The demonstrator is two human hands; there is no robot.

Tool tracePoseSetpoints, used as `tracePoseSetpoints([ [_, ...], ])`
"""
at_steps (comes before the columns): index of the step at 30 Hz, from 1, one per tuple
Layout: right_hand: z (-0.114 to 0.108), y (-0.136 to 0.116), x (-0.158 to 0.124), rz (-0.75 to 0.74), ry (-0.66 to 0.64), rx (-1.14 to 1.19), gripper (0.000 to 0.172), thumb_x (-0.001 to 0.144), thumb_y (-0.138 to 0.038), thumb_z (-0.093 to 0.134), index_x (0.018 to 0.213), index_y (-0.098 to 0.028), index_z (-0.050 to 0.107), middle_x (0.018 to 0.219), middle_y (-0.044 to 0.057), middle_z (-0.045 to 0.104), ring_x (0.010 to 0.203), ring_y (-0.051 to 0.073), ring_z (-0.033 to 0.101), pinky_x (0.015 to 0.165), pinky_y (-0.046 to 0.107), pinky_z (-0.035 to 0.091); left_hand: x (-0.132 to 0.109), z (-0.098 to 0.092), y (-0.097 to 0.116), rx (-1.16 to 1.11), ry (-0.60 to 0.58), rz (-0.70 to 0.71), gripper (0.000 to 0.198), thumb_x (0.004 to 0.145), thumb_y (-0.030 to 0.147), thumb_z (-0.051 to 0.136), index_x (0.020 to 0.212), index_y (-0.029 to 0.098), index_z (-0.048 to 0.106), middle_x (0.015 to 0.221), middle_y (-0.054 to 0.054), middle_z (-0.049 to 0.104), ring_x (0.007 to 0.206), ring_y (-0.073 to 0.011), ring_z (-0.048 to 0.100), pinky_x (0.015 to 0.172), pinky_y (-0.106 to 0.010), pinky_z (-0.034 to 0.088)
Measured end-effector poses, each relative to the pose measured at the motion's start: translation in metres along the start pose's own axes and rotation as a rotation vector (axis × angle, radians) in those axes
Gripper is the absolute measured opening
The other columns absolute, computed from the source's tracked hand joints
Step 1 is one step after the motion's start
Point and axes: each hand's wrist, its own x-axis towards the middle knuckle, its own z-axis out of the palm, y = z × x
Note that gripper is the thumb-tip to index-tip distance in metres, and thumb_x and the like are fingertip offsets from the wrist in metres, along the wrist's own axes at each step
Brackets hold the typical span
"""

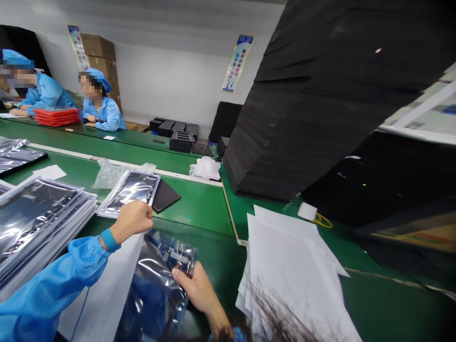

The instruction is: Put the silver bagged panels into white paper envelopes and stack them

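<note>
My right hand grips the upper right edge of a shiny antistatic bag, thumb on top. A blue circuit board shows through the bag's upper end. My left hand, with a blue wrist strap on its wrist, is closed above the bag's upper left corner. What its fingers hold, if anything, is hidden. Under the bag's left side lies a white paper sheet. Just beyond my left hand, a bagged board rests on white sheets beside a dark flat panel.
Bagged boards interleaved with paper form a tall stack at left. Loose white sheets lie at right, below a large black-covered block. Crumpled plastic sits on the green bench. Two co-workers sit across, near red trays.
</note>
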Motion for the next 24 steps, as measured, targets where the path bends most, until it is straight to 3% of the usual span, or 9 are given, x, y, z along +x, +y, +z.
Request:
tracePoseSetpoints([
  [6, 0.002, 0.002, 0.002, 0.025, 0.034, 0.012, 0.041, 0.061, -0.050, 0.081, 0.088, -0.020, 0.070, 0.084, 0.004, 0.077, 0.082, 0.029, 0.069, 0.079, 0.043, 0.052, -0.004, 0.011, 0.012, -0.031, 0.014, 0.039, 0.015, 0.063, 0.019, 0.060, 0.065, 0.023, 0.075, 0.071, -0.009, 0.077, 0.078, -0.0316, 0.073, 0.063, -0.034, 0.038],
  [10, 0.004, 0.002, 0.001, 0.005, 0.010, 0.062, 0.043, 0.060, -0.049, 0.083, 0.090, -0.020, 0.071, 0.084, 0.004, 0.079, 0.083, 0.029, 0.070, 0.080, 0.043, 0.053, -0.006, 0.021, 0.025, -0.140, -0.044, 0.109, 0.015, 0.063, 0.017, 0.061, 0.069, 0.022, 0.075, 0.071, -0.006, 0.076, 0.074, -0.0268, 0.071, 0.062, -0.031, 0.039],
  [15, 0.003, 0.000, 0.005, -0.007, -0.014, 0.099, 0.045, 0.062, -0.051, 0.084, 0.091, -0.020, 0.074, 0.084, 0.004, 0.080, 0.082, 0.028, 0.069, 0.080, 0.041, 0.054, 0.003, 0.011, 0.000, -0.358, -0.245, 0.281, 0.020, 0.072, 0.025, 0.067, 0.087, 0.021, 0.079, 0.070, 0.001, 0.074, 0.066, -0.0177, 0.068, 0.058, -0.025, 0.045],
  [18, 0.002, 0.002, 0.007, -0.005, -0.016, 0.137, 0.045, 0.061, -0.052, 0.085, 0.092, -0.021, 0.074, 0.087, 0.004, 0.081, 0.086, 0.029, 0.070, 0.083, 0.043, 0.054, 0.009, 0.000, -0.027, -0.492, -0.282, 0.375, 0.035, 0.082, 0.041, 0.069, 0.109, 0.021, 0.078, 0.103, -0.005, 0.081, 0.091, -0.0208, 0.073, 0.072, -0.025, 0.052],
  [20, 0.002, 0.003, 0.008, 0.002, -0.004, 0.153, 0.043, 0.061, -0.051, 0.085, 0.090, -0.021, 0.073, 0.086, 0.004, 0.080, 0.085, 0.029, 0.070, 0.084, 0.043, 0.054, 0.011, -0.006, -0.042, -0.589, -0.288, 0.448, 0.039, 0.090, 0.047, 0.064, 0.118, 0.022, 0.077, 0.125, -0.007, 0.078, 0.111, -0.0242, 0.071, 0.090, -0.030, 0.054],
  [22, 0.001, 0.004, 0.008, -0.002, -0.008, 0.164, 0.044, 0.061, -0.051, 0.086, 0.091, -0.022, 0.073, 0.087, 0.004, 0.080, 0.086, 0.029, 0.069, 0.085, 0.044, 0.054, 0.013, -0.010, -0.051, -0.593, -0.280, 0.512, 0.040, 0.093, 0.048, 0.064, 0.123, 0.024, 0.076, 0.136, -0.009, 0.074, 0.128, -0.0281, 0.063, 0.107, -0.036, 0.048],
  [24, 0.000, 0.004, 0.008, -0.016, -0.036, 0.173, 0.047, 0.059, -0.052, 0.087, 0.094, -0.022, 0.073, 0.089, 0.004, 0.080, 0.088, 0.028, 0.069, 0.086, 0.043, 0.054, 0.016, -0.011, -0.053, -0.512, -0.327, 0.556, 0.043, 0.089, 0.048, 0.071, 0.125, 0.024, 0.075, 0.139, -0.009, 0.073, 0.135, -0.0307, 0.059, 0.113, -0.038, 0.043],
])
